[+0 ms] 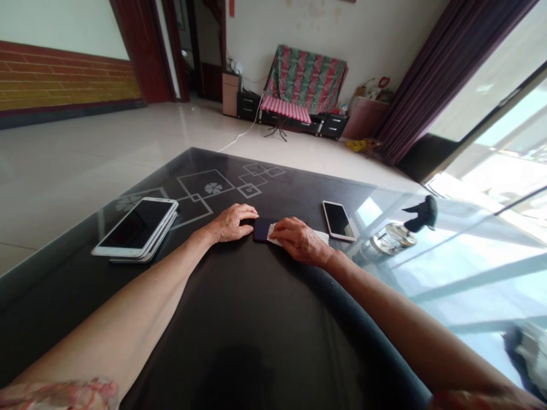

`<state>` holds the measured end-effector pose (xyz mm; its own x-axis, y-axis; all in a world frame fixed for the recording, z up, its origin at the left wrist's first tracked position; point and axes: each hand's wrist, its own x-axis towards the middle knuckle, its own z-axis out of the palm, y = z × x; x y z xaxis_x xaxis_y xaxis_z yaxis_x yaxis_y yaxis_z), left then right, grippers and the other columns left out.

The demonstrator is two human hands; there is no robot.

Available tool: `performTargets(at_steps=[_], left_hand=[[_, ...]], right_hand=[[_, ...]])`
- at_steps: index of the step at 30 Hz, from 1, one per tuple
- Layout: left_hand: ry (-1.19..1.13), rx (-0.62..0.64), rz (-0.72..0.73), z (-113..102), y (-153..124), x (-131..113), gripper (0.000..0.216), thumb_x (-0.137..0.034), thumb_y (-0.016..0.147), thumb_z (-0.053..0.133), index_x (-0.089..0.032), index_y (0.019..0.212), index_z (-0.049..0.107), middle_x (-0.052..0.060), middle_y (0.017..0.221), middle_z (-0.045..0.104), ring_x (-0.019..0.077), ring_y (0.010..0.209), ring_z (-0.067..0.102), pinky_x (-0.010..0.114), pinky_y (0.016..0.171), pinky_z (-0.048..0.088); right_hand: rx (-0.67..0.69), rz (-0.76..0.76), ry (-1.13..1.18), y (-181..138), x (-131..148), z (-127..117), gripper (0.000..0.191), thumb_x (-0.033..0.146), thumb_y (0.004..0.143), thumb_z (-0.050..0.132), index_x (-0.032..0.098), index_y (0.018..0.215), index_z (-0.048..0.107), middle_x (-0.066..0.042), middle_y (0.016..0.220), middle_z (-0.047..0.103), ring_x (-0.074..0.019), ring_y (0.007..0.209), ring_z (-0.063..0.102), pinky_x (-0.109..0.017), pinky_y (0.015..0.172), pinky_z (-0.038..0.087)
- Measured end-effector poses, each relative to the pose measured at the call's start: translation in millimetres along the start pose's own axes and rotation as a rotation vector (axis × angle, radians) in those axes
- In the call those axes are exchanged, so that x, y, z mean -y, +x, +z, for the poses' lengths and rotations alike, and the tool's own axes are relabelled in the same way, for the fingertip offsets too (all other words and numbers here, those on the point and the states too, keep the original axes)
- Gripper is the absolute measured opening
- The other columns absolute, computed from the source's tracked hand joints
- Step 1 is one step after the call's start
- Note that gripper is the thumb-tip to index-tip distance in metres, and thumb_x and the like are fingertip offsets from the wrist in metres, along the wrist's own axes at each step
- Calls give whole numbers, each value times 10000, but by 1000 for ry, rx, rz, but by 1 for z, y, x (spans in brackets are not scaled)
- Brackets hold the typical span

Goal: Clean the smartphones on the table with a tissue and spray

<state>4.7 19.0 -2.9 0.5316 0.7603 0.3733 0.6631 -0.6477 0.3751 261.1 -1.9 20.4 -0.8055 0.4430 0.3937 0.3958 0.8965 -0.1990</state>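
A dark blue-purple phone (261, 230) lies flat on the black tabletop between my two hands. My left hand (233, 222) rests at its left end, fingers stretched out and thumb apart, with the fingertips at the phone's edge. Bent fingers of my right hand (300, 241) press a white cloth or tissue (321, 235) onto the phone, covering its right part. To the right lies a white-framed phone (338, 220), screen up. A stack of white-edged devices, topped by a large phone or tablet (135, 226), sits left of my left forearm.
Right of the phones stands a clear spray bottle (395, 238) with a black trigger head. The glossy black table (252, 319) has white square patterns near its far edge. A crumpled pale item (532, 347) is at the lower right. Beyond are a striped stool (285, 108) and low cabinets.
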Motion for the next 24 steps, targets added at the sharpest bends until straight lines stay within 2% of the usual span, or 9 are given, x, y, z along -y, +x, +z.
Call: performTargets(at_steps=[6,14,24], left_hand=[[14,-37,-9,4,2,-1,307,-225,840,466,-208,1035,702,58,1149,667,219,1054,600,396,994,426],[34,-102,-30,9,2,2,369,-125,832,391,-217,985,714,33,1112,686,185,1000,613,366,956,462],[38,-152,-52,9,3,2,322,-117,805,427,-213,879,726,16,1063,708,177,958,644,326,925,479]], right_hand=[[17,-52,2,13,2,5,246,168,922,485,224,1043,692,-70,1050,635,-178,936,569,-353,905,445],[54,-86,-3,26,11,9,246,170,935,472,225,1060,676,-67,1075,630,-180,952,565,-348,906,439],[49,70,-117,28,12,12,311,183,943,443,231,1212,591,-85,1172,570,-210,1036,503,-371,928,395]])
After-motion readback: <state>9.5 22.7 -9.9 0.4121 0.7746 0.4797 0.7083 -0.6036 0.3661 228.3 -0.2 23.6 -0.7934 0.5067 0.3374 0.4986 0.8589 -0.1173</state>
